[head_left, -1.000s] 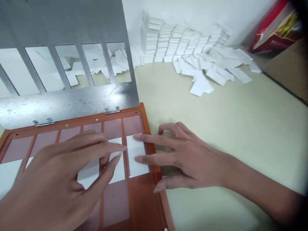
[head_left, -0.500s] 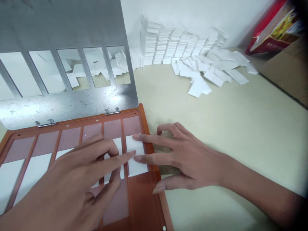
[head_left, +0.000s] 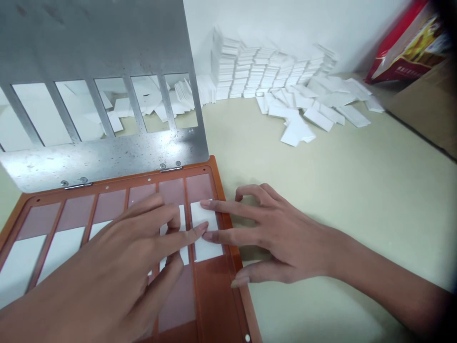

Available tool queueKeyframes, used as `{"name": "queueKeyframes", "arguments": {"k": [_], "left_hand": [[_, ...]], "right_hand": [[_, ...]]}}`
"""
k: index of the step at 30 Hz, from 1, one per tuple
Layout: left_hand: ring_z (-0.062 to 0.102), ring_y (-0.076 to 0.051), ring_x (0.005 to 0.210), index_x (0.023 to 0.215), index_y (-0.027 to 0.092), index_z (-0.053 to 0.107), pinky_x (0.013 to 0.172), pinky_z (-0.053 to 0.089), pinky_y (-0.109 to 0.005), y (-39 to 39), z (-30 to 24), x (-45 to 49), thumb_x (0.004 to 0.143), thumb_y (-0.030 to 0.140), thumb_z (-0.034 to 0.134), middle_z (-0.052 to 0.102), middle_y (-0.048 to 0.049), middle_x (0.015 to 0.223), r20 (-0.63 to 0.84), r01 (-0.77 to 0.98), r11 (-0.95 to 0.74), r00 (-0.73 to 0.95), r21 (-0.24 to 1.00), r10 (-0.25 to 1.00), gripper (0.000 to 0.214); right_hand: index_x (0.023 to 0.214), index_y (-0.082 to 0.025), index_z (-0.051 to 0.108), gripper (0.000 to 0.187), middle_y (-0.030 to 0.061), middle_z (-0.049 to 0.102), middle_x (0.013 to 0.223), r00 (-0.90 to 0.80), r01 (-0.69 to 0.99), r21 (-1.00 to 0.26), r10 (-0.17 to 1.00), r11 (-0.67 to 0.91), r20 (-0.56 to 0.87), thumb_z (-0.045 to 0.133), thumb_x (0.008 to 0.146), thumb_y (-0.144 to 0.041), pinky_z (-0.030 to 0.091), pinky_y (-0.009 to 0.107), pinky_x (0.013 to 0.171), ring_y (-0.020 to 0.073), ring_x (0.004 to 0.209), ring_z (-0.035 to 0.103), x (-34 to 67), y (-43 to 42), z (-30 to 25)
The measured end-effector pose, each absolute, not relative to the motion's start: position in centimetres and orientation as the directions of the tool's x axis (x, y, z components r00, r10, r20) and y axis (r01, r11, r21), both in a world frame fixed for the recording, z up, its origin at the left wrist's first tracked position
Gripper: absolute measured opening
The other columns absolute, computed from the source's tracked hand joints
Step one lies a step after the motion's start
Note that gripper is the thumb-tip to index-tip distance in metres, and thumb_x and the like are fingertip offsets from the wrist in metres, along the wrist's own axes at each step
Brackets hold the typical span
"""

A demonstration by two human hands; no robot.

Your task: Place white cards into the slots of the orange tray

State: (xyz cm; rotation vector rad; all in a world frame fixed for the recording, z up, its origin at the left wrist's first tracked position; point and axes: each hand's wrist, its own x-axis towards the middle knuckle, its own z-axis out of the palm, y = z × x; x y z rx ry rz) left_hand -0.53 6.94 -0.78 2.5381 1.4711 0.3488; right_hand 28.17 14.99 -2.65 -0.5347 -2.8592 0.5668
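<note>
An orange-brown slotted tray [head_left: 217, 286] lies before me, its hinged metal frame [head_left: 150, 147] raised at the back. White rectangular cards [head_left: 64, 247] lie in several of its slots over pinkish sheets. In the rightmost slot is a white card [head_left: 209, 248]. My left hand [head_left: 135, 252] reaches over the tray with its index fingertip on this card; the other fingers are bent. From the right, my right hand [head_left: 274, 233] rests two outstretched fingertips on the same card, its thumb lying apart over the tray's right edge. Neither hand grips the card. My left hand hides part of the middle slots.
Tall stacks of white cards [head_left: 246, 69] stand against the wall. Loose white cards [head_left: 296, 126] are scattered in front of them on the pale table [head_left: 357, 190]. A red package [head_left: 403, 52] and a cardboard box [head_left: 428, 105] sit at the far right.
The whole view has shifted slightly, so the tray appears a little farther right. Both hands stay on the same card, with hardly any movement relative to it.
</note>
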Motion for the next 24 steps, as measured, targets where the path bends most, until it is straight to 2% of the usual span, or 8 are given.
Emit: {"name": "queueKeyframes", "arguments": {"k": [4,8,10,13,16,19,21,24], "left_hand": [[0.061,-0.024,0.128,0.142,0.046,0.058,0.104,0.049,-0.043,7.5,-0.7,-1.2,0.107,0.032,0.039,0.072,0.0082,0.124,0.108,0.813,-0.549,0.538,0.193,0.836,0.042],[0.065,-0.023,0.116,0.132,0.049,0.063,0.095,0.051,-0.042,8.9,-0.3,-1.7,0.105,0.037,0.043,0.071,0.0101,0.120,0.157,0.835,-0.525,0.503,0.163,0.850,0.036],[0.067,-0.019,0.097,0.123,0.048,0.069,0.084,0.051,-0.037,10.3,0.3,-1.4,0.105,0.045,0.043,0.071,0.0106,0.112,0.231,0.851,-0.489,0.445,0.191,0.865,0.031],[0.060,-0.013,0.072,0.113,0.041,0.071,0.067,0.046,-0.031,12.8,1.7,-0.6,0.108,0.044,0.037,0.070,0.0093,0.102,0.133,0.881,-0.436,0.417,0.181,0.899,0.035],[0.063,-0.018,0.084,0.102,0.033,0.069,0.073,0.047,-0.035,14.7,2.2,0.1,0.109,0.043,0.034,0.070,0.0042,0.099,0.034,0.867,-0.454,0.457,0.204,0.889,0.037],[0.063,-0.024,0.101,0.108,0.033,0.065,0.082,0.050,-0.040,15.4,1.6,0.0,0.106,0.055,0.038,0.069,0.0000,0.107,-0.045,0.851,-0.436,0.468,0.292,0.883,0.035],[0.062,-0.024,0.104,0.113,0.034,0.061,0.082,0.051,-0.040,15.3,1.0,-0.2,0.105,0.058,0.041,0.066,-0.0013,0.113,-0.107,0.859,-0.398,0.451,0.323,0.886,0.032],[0.062,-0.023,0.099,0.108,0.033,0.059,0.077,0.051,-0.038,15.2,0.5,-0.4,0.106,0.058,0.039,0.064,-0.0015,0.111,-0.166,0.871,-0.335,0.414,0.360,0.895,0.032]], "right_hand": [[0.148,-0.035,0.056,0.057,-0.0046,0.031,0.171,-0.921,0.314,-0.386,0.377,0.868,0.099,0.047,0.103,-0.067,0.036,0.047,0.104,0.0303,0.128,0.041,28.1,15.0,-2.6],[0.147,-0.038,0.057,0.046,-0.0027,0.019,0.175,-0.917,0.327,-0.351,0.384,0.877,0.105,0.041,0.108,-0.058,0.033,0.053,0.101,0.0336,0.134,0.037,28.1,14.9,-2.5],[0.144,-0.039,0.060,0.044,-0.0033,0.013,0.176,-0.913,0.334,-0.351,0.392,0.875,0.111,0.040,0.109,-0.056,0.032,0.054,0.100,0.0342,0.136,0.036,28.1,14.9,-2.4],[0.144,-0.039,0.060,0.044,-0.0069,0.008,0.176,-0.909,0.325,-0.351,0.392,0.878,0.138,0.039,0.110,-0.056,0.031,0.052,0.101,0.0332,0.136,0.035,28.2,15.0,-2.4],[0.144,-0.038,0.061,0.045,-0.0093,0.010,0.176,-0.904,0.320,-0.349,0.394,0.881,0.167,0.039,0.110,-0.057,0.030,0.051,0.102,0.0324,0.136,0.034,28.3,14.9,-2.4],[0.144,-0.038,0.062,0.046,-0.0099,0.011,0.176,-0.901,0.329,-0.348,0.402,0.878,0.164,0.040,0.109,-0.058,0.030,0.051,0.104,0.0329,0.137,0.034,28.4,14.8,-2.3],[0.145,-0.037,0.061,0.047,-0.0102,0.010,0.176,-0.901,0.331,-0.341,0.402,0.880,0.163,0.041,0.108,-0.058,0.030,0.051,0.105,0.0332,0.138,0.033,28.5,14.7,-2.3],[0.144,-0.038,0.061,0.048,-0.0102,0.012,0.175,-0.901,0.329,-0.331,0.399,0.884,0.169,0.040,0.108,-0.060,0.031,0.051,0.106,0.0331,0.139,0.032,28.5,14.7,-2.3]]}}
